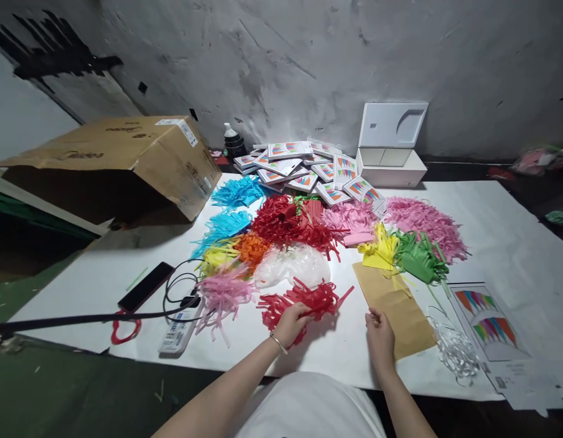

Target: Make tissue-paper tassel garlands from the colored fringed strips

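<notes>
A bundle of red paper fringe lies at the near middle of the white table. My left hand, with a bracelet on its wrist, is closed on the bundle's near side. My right hand is apart from it to the right, fingers curled together at the left edge of a brown paper sheet; whether it pinches anything is too small to tell. Just beyond the red bundle is a clear plastic bag. A larger red fringe pile sits behind the bag.
Blue, pink and green fringe lie around. Farther back are stacked flat boxes and an open white box. A cardboard carton, phone and cable are left; white string and a printed sheet right.
</notes>
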Tool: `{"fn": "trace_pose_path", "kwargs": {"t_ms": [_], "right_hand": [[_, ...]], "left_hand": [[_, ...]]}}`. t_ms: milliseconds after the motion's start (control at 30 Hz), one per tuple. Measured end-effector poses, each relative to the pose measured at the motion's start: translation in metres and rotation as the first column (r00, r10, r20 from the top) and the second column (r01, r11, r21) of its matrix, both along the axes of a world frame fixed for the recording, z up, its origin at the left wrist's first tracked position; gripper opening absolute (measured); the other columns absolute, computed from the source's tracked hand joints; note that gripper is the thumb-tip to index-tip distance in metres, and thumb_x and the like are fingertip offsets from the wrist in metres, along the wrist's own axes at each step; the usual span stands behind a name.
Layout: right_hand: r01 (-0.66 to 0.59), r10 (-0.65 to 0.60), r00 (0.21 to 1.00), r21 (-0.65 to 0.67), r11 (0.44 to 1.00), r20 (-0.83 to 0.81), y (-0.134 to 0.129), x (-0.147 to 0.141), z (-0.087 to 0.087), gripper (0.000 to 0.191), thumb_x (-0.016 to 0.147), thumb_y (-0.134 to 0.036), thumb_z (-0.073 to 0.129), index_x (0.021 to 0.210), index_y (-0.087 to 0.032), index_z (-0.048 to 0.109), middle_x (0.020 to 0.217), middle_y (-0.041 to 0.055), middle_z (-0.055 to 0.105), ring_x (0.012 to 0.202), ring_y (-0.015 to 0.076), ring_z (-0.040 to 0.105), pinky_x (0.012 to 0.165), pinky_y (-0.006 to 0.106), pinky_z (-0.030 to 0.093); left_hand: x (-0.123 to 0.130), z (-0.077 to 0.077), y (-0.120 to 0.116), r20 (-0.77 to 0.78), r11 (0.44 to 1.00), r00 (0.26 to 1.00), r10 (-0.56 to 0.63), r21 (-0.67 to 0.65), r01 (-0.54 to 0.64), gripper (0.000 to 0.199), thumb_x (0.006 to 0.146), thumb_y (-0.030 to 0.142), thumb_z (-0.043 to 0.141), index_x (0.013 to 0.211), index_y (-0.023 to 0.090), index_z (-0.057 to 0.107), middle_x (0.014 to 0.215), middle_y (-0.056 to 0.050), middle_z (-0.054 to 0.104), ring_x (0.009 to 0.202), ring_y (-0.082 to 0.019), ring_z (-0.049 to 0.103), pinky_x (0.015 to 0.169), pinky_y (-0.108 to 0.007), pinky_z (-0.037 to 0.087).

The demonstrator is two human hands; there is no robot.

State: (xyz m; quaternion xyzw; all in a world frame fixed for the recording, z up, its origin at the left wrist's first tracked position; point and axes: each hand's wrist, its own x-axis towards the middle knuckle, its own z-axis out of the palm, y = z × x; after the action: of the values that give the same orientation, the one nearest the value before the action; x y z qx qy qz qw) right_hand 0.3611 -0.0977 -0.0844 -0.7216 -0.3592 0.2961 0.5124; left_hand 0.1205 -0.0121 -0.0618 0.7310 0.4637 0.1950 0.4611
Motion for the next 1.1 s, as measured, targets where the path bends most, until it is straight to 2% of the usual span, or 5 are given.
{"fn": "trace_pose_path", "kwargs": {"t_ms": [300,633,900,1000,1100], "right_hand": [[-0.391,0.368,0.912,-0.114,0.913,-0.181,0.034,-0.079,0.014,0.043,0.082,-0.054,0.048,0.065,-0.016,0.06,0.049,-0.0008,0.057,0.038,0.0122,0.048,0.039,0.022,0.035],[-0.36,0.358,0.926,-0.009,0.933,0.122,0.03,-0.081,0.015,0.014,0.08,-0.026,0.05,0.07,-0.02,0.058,0.068,0.0024,0.061,0.061,0.0179,0.056,0.057,0.028,0.044],[-0.271,0.225,0.903,0.08,0.959,0.366,0.026,-0.059,0.023,0.015,0.085,-0.019,0.043,0.092,-0.019,0.057,0.088,0.0076,0.058,0.073,0.0198,0.058,0.065,0.031,0.048],[-0.469,0.256,0.684,0.143,0.871,0.683,0.014,-0.07,0.031,0.023,0.09,-0.015,0.038,0.088,-0.02,0.061,0.08,0.0033,0.061,0.071,0.0148,0.059,0.065,0.024,0.05],[-0.482,-0.118,0.264,0.238,0.843,0.957,0.016,-0.09,0.027,0.028,0.093,-0.023,0.045,0.074,-0.02,0.065,0.064,-0.0025,0.061,0.063,0.0116,0.06,0.051,0.017,0.05]], "left_hand": [[0.004,0.018,0.003,0.122,0.993,0.992,-0.02,-0.114,0.034,0.024,0.082,0.035,0.058,0.074,0.016,0.069,0.078,-0.003,0.063,0.078,-0.018,0.057,0.074,-0.027,0.043],[-0.001,0.017,0.001,0.057,0.97,0.975,0.217,0.099,-0.222,0.027,0.087,0.035,0.048,0.071,0.017,0.059,0.081,-0.005,0.06,0.081,-0.02,0.055,0.077,-0.033,0.043],[-0.007,0.018,0.001,-0.129,0.942,0.983,0.133,0.325,-0.085,0.017,0.087,0.02,0.047,0.089,0.017,0.064,0.088,-0.007,0.067,0.082,-0.022,0.058,0.077,-0.036,0.043],[-0.005,0.021,-0.003,-0.183,0.88,0.98,0.081,0.475,0.016,0.021,0.088,0.018,0.046,0.099,0.017,0.064,0.087,-0.008,0.066,0.081,-0.022,0.057,0.074,-0.036,0.042],[0.004,0.03,-0.014,-0.267,0.759,0.961,-0.067,0.612,0.223,0.025,0.091,0.018,0.042,0.106,0.017,0.062,0.081,-0.008,0.064,0.075,-0.021,0.054,0.069,-0.035,0.038]]}}
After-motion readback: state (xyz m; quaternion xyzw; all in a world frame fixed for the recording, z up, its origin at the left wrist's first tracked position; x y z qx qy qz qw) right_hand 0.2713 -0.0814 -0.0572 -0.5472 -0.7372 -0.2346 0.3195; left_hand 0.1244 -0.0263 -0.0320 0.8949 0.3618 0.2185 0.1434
